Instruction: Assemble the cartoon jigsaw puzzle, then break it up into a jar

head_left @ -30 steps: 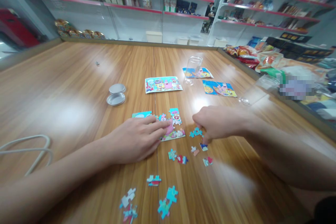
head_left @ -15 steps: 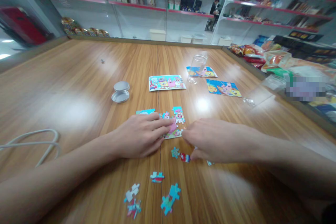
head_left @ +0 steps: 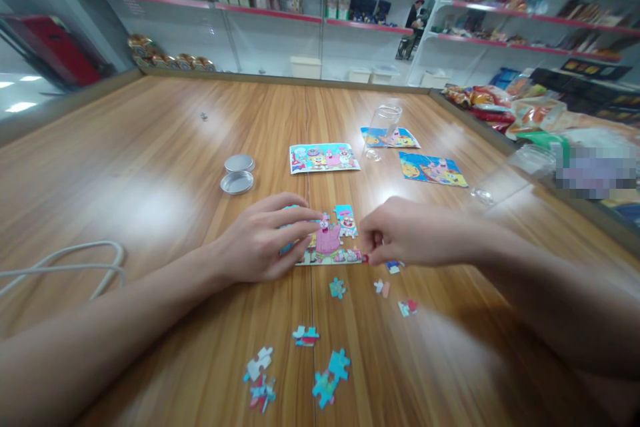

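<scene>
A partly built cartoon jigsaw (head_left: 330, 240) lies on the wooden table (head_left: 150, 167) in front of me. My left hand (head_left: 260, 240) rests on the jigsaw's left side, fingers stretched over it. My right hand (head_left: 400, 233) is pinched on a small red puzzle piece (head_left: 365, 258) at the jigsaw's lower right corner. Several loose pieces (head_left: 337, 288) lie scattered nearer to me, with a cluster (head_left: 327, 380) close to the table's front.
Three finished picture cards (head_left: 324, 157) lie further back, beside a clear plastic jar (head_left: 383, 121). Two round metal lids (head_left: 238, 173) sit left of them. A white cable (head_left: 75, 268) loops at the left. Snack bags (head_left: 500, 103) and shop shelves line the right and back.
My right hand picked a red piece from the loose ones and carried it up to the jigsaw's lower right corner. My left hand shifted slightly up on the jigsaw.
</scene>
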`<state>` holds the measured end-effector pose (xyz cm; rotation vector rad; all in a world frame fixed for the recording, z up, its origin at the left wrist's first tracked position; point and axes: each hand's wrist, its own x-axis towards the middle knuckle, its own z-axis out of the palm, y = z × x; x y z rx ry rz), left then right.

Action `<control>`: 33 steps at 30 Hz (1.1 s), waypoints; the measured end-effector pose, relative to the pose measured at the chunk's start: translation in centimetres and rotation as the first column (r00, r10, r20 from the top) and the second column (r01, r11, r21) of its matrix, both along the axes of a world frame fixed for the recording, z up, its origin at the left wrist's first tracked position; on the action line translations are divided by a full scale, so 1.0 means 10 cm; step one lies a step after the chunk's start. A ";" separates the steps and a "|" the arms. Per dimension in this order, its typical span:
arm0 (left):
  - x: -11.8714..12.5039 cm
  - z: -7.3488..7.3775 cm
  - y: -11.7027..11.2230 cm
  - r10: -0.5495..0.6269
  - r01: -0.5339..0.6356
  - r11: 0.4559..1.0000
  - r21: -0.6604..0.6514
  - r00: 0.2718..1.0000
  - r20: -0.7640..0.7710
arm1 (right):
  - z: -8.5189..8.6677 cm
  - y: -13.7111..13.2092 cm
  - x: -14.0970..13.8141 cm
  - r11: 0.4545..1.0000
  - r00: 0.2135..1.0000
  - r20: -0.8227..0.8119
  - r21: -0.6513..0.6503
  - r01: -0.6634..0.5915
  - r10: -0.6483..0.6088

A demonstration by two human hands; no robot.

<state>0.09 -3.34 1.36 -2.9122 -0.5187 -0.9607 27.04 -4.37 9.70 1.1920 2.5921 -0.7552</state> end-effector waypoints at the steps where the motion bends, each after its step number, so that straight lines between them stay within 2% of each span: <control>1: 0.00 0.00 0.01 -0.023 0.023 1.000 -0.021 0.999 -0.028 | 0.01 0.11 0.05 0.998 0.998 0.022 0.031 0.059 -0.060; 4: 0.01 -0.03 0.04 -0.120 0.101 0.987 -0.122 0.980 -0.157 | -0.07 0.41 0.22 0.980 0.979 0.089 0.096 0.175 -0.184; 7: 0.00 -0.07 0.06 -0.196 0.130 0.962 -0.240 0.940 -0.278 | -0.23 0.58 0.32 0.981 0.974 0.128 0.084 0.177 -0.187; 10: -0.02 -0.11 0.06 -0.190 0.098 0.952 -0.289 0.931 -0.311 | -0.31 0.62 0.33 0.985 0.978 0.130 0.085 0.151 -0.162; 12: -0.01 -0.12 0.05 -0.177 0.090 0.954 -0.285 0.938 -0.297 | -0.28 0.58 0.30 0.983 0.979 0.124 0.109 0.146 -0.160; 15: 0.00 -0.11 0.03 -0.174 0.104 0.962 -0.252 0.946 -0.275 | -0.12 0.42 0.22 0.985 0.987 0.097 0.130 0.116 -0.129; 18: 0.01 -0.10 0.02 -0.161 0.105 0.972 -0.212 0.950 -0.266 | 0.05 0.20 0.13 0.994 0.996 0.066 0.078 -0.072 0.067; 20: 0.01 -0.10 0.01 -0.137 0.086 0.977 -0.196 0.955 -0.263 | 0.10 0.05 0.08 0.974 0.971 0.090 0.011 -0.225 0.223; 23: 0.00 -0.12 0.01 -0.112 0.062 0.978 -0.199 0.961 -0.254 | 0.08 -0.14 0.04 0.942 0.925 0.184 -0.019 -0.335 0.333; 27: 0.01 -0.12 0.01 -0.132 0.088 0.979 -0.186 0.962 -0.240 | -0.01 -0.28 -0.02 0.927 0.898 0.273 0.048 -0.371 0.345; 30: 0.02 -0.10 0.01 -0.129 0.089 0.981 -0.174 0.964 -0.234 | -0.05 -0.31 -0.06 0.912 0.892 0.270 0.095 -0.399 0.362; 33: 0.03 -0.09 0.01 -0.128 0.088 0.981 -0.173 0.965 -0.231 | -0.08 -0.30 -0.07 0.905 0.889 0.244 0.083 -0.418 0.388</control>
